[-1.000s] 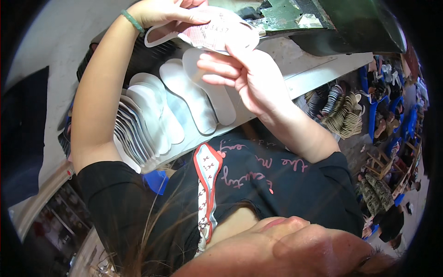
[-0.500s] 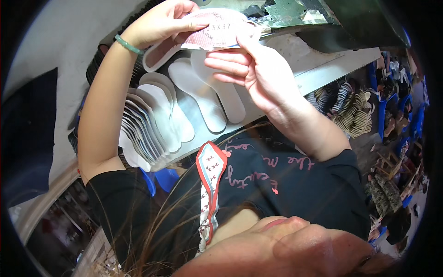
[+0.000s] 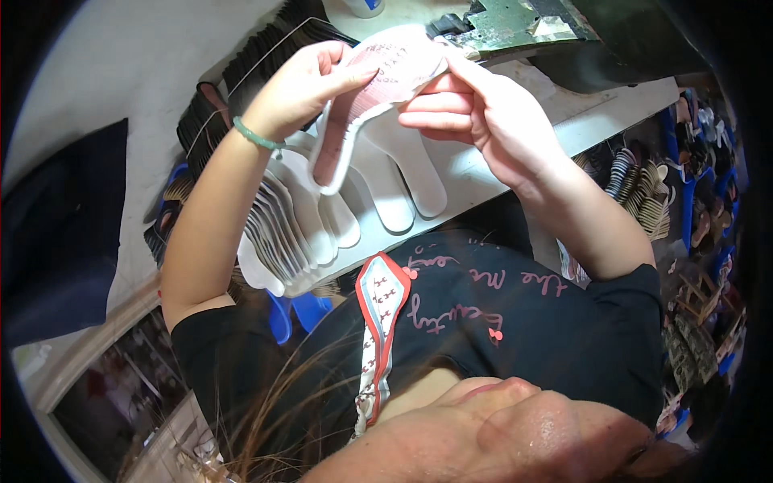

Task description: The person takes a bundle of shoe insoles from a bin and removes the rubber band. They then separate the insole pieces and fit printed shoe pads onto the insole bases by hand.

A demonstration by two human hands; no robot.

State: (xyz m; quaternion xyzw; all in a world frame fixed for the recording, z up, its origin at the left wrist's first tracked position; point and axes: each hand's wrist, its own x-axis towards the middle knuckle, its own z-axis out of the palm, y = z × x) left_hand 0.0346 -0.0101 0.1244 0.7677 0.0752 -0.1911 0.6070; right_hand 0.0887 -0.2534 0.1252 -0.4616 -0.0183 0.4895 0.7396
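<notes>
Both my hands hold up one shoe insole (image 3: 366, 97), pink on the face with a white rim, above the workbench. My left hand (image 3: 302, 84), with a green bracelet at the wrist, pinches its upper left edge. My right hand (image 3: 475, 113) grips the right end with thumb and fingers. Below the held insole, a fanned row of white insoles (image 3: 298, 225) lies on the white bench (image 3: 483, 173), and two more white insoles (image 3: 403, 181) lie flat beside it.
A green-grey machine part (image 3: 515, 20) stands at the bench's far edge. Dark stacked insoles (image 3: 217, 105) lie at the left. Racks of shoes and soles (image 3: 644, 193) fill the floor at right. A blue stool (image 3: 294, 314) is under the bench.
Both hands have brought the pink insole down and nearer, turning it so that it hangs more upright. My right hand has closed onto its right end.
</notes>
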